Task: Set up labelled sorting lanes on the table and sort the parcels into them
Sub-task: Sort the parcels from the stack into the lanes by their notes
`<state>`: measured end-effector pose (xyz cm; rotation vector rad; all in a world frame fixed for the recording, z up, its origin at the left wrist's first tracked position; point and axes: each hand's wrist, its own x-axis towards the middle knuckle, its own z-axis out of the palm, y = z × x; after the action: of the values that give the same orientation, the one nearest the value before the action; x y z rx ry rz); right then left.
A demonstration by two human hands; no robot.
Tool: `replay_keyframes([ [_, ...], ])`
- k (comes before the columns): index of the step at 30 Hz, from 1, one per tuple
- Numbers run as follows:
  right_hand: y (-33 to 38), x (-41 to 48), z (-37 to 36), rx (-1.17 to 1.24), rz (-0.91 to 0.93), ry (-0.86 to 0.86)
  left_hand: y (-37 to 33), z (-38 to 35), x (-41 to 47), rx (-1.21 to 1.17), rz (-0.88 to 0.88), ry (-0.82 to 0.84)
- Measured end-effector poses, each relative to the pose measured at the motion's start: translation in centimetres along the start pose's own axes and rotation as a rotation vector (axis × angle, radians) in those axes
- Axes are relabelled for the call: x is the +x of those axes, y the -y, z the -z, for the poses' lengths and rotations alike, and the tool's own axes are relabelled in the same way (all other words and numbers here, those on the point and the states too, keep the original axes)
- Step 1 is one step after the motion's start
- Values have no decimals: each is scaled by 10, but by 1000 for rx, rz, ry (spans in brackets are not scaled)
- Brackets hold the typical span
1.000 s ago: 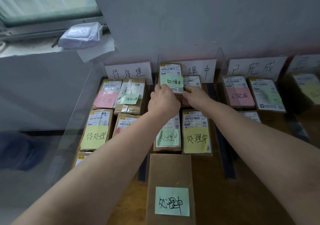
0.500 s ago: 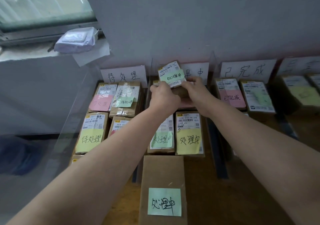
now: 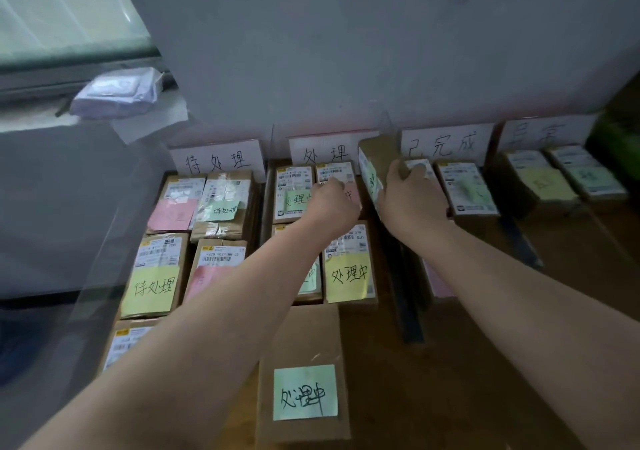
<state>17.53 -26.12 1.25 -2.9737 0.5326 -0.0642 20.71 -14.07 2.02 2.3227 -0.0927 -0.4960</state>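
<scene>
Brown parcels with shipping labels and coloured sticky notes lie in lanes on a wooden table (image 3: 485,363). Handwritten lane signs stand against the wall: a left sign (image 3: 216,162), a middle sign (image 3: 322,153), a right sign (image 3: 446,144) and a far-right sign (image 3: 543,134). My right hand (image 3: 412,203) grips a small parcel (image 3: 377,155) with a green note, tipped up on its edge between the middle and right lanes. My left hand (image 3: 332,203) rests its fingertips on a pink-noted parcel (image 3: 334,172) at the back of the middle lane. A larger parcel (image 3: 301,338) with a green note lies nearest me.
Black strips (image 3: 405,293) and clear upright dividers (image 3: 389,127) separate the lanes. A clear panel (image 3: 104,241) runs along the table's left edge. A white wrapped package (image 3: 117,93) sits on the window sill at upper left. Bare wood shows at the front right.
Both hands held the small parcel over the middle lane before. Now only my right hand holds it, carried right and tipped on edge; my left hand dropped onto the parcel below.
</scene>
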Motion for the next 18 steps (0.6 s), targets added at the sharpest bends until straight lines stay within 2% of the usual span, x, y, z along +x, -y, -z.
replay_keyframes([
  [6,15,0,-17,-153,51,-9,14,6,-1,11,-7,-5],
  [11,7,-6,-25,-334,82,72,18,15,-5,25,-9,4],
  [18,11,-6,-24,-256,129,80,18,20,-8,113,-9,66],
])
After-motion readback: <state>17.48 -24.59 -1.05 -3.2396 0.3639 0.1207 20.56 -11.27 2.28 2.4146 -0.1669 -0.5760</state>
